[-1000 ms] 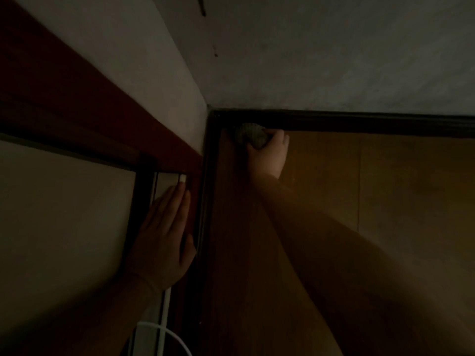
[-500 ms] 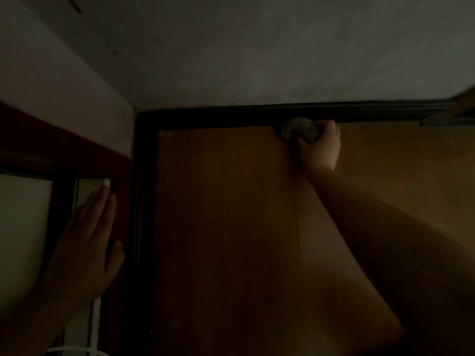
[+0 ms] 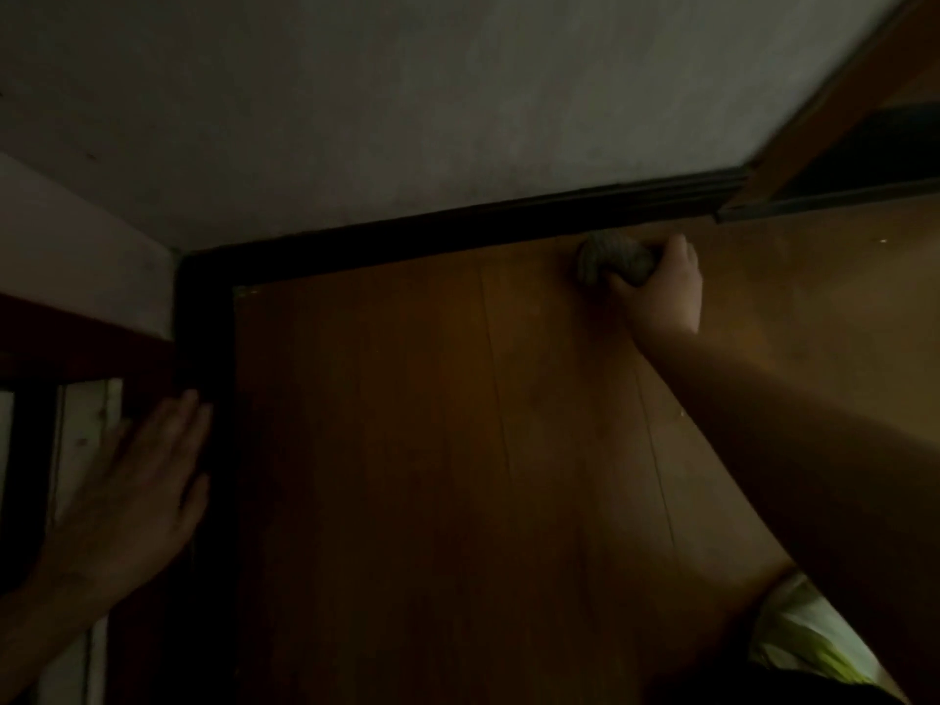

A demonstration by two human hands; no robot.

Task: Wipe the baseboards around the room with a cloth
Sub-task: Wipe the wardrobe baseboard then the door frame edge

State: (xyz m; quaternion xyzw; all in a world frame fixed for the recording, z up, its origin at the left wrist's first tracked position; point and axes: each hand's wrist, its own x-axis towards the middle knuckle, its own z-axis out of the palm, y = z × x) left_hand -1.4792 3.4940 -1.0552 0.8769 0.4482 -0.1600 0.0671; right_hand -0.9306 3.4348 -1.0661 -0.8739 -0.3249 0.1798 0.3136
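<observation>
The room is dim. A dark baseboard [image 3: 458, 231] runs along the foot of the far grey wall and turns the corner at the left. My right hand [image 3: 661, 292] grips a balled grey cloth [image 3: 613, 259] and holds it against the lower edge of the baseboard, right of centre. My left hand [image 3: 137, 491] lies flat with straight fingers on the left side, by the dark side baseboard [image 3: 203, 338] and a pale door frame.
Brown wooden floor [image 3: 407, 475] fills the middle. A wooden sliding door or furniture edge [image 3: 834, 114] juts in at the upper right. A red-brown frame [image 3: 76, 338] stands at the left. Pale yellow-white fabric [image 3: 814, 638] shows at the bottom right.
My right hand has slid the cloth to the right along the far baseboard, away from the corner. My view has followed it rightward. My left hand stays flat at the left.
</observation>
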